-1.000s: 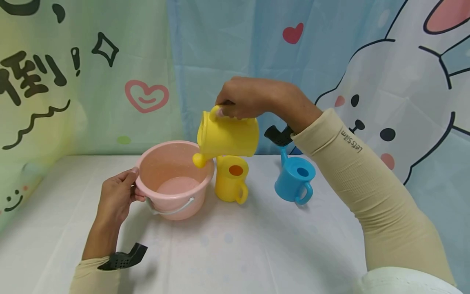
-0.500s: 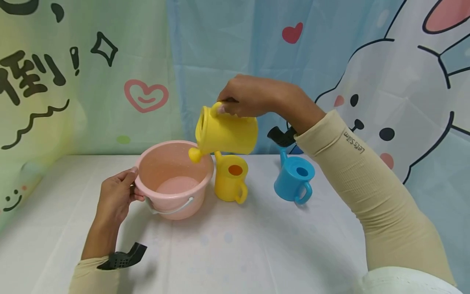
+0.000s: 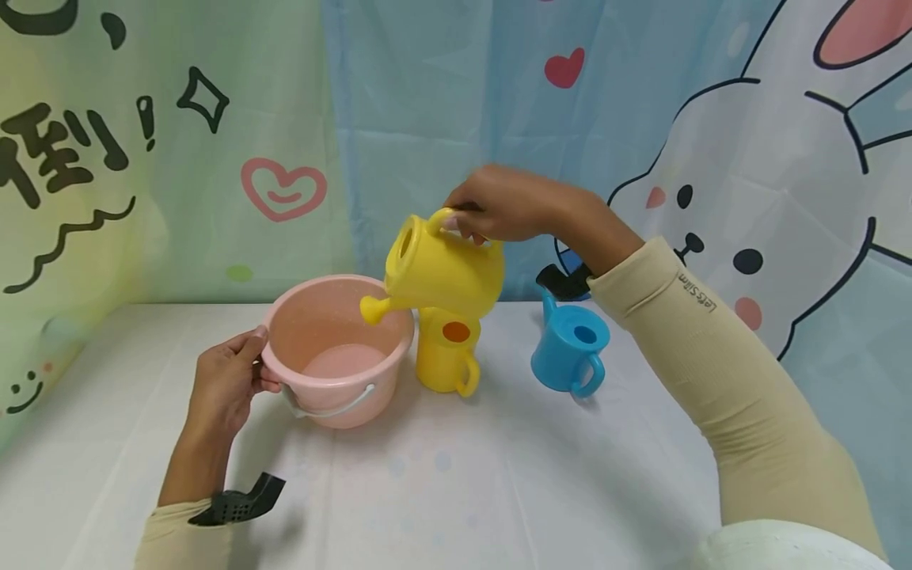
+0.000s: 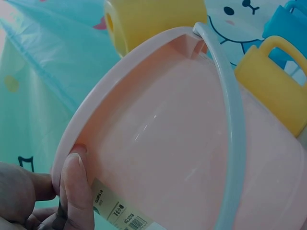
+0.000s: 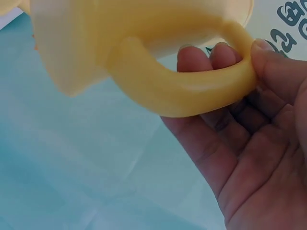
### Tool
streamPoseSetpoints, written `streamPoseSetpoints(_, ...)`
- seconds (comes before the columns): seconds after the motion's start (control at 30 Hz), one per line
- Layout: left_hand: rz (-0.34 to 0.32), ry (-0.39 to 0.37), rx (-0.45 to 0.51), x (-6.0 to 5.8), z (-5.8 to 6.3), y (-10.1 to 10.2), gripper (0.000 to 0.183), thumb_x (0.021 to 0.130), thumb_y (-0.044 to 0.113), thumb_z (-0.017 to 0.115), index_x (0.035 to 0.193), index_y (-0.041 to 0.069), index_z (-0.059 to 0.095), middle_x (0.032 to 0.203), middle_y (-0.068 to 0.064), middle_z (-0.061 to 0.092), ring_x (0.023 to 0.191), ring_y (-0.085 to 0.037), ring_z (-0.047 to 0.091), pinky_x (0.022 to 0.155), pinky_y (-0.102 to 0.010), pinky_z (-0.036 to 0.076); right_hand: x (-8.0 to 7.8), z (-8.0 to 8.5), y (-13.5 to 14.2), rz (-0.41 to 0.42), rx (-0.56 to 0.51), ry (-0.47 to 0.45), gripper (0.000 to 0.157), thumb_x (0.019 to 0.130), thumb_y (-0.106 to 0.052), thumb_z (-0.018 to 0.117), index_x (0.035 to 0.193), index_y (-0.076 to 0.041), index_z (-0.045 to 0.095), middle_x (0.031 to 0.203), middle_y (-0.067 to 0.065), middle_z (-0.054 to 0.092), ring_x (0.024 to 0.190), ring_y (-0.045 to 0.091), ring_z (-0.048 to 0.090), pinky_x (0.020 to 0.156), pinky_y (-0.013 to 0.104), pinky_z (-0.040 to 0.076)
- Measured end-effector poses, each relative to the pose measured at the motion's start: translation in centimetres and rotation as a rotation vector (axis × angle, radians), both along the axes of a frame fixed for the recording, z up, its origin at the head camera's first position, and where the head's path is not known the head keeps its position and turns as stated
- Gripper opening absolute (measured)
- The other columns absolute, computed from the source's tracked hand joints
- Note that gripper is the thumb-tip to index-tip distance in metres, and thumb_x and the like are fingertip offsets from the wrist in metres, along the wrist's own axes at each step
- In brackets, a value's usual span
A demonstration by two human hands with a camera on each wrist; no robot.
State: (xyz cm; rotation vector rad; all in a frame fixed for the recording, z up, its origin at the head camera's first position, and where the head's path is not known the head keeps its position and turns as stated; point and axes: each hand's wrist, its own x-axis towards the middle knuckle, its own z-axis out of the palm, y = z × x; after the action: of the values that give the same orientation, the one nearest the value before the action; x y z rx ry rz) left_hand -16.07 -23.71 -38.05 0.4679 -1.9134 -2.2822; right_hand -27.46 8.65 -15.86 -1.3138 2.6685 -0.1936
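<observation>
My right hand (image 3: 502, 204) grips the handle of a yellow watering can (image 3: 449, 265) in the air. The can is tipped left, its round spout head over the right part of a pink bucket (image 3: 321, 388). In the right wrist view, fingers curl through the can's handle (image 5: 187, 93). My left hand (image 3: 226, 380) pinches the bucket's left rim, thumb on one side and fingers on the other, as the left wrist view shows. The bucket's pale handle (image 4: 235, 129) hangs down its near side. No stream of water is visible from the spout.
A second yellow watering can (image 3: 445, 364) stands upright just right of the bucket, partly behind the lifted one. Farther right stands a blue watering can (image 3: 570, 348). White cloth (image 3: 499, 483) covers the table, and a printed curtain (image 3: 420, 103) hangs behind it.
The lifted yellow can has tilted back somewhat toward level, its spout end shifting slightly left and its body lowering. My right hand has moved a little right and down. The left hand and bucket stay put.
</observation>
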Motion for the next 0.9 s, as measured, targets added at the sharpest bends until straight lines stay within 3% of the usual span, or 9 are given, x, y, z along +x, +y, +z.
streamPoseSetpoints(0.3,-0.004,0.001,-0.022,0.1,0.0,-0.3,0.062,0.097,0.037,0.06,0.138,-0.007,0.046,0.07,-0.005,0.059,0.05,-0.012,0.058,0.05,-0.023,0.056,0.1,-0.9,1.2,-0.047,-0.092,-0.016,0.023,0.101,-0.024,0.056,0.107,-0.005,0.066,0.082,0.006,0.062,0.074,0.021,0.057,0.07,0.03,0.053)
streamPoseSetpoints(0.9,-0.011,0.014,0.007,0.0,-0.1,-0.1,0.062,0.097,0.036,0.06,0.137,-0.009,0.046,0.069,-0.004,0.059,0.049,-0.011,0.057,0.048,-0.023,0.056,0.2,-4.1,3.3,-0.009,-0.279,-0.018,0.02,0.098,-0.02,0.061,0.107,-0.002,0.065,0.077,0.004,0.061,0.072,0.018,0.055,0.066,0.032,0.053)
